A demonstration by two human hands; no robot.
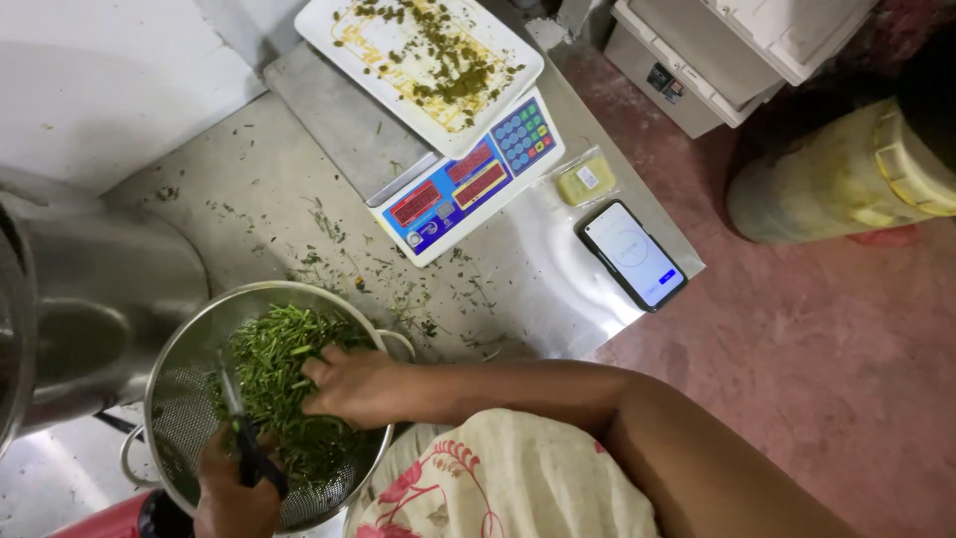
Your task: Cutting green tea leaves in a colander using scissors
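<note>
A metal mesh colander [180,391] stands at the lower left, filled with chopped green stems [284,359]. My right hand [349,387] reaches in from the right and presses down on the greens, fingers closed around a bunch of them. At the bottom edge, my left hand [231,495] grips the black handles of a pair of scissors [244,438]. Their blades point up into the greens. The two hands are a short way apart inside the colander.
A large steel pot [80,319] stands left of the colander. Behind are a weighing scale [468,189] carrying a white tray [329,22] of green scraps, a small yellow block [585,181] and a lit phone [634,254]. White boxes [717,50] and a yellow container [846,179] sit on the red floor.
</note>
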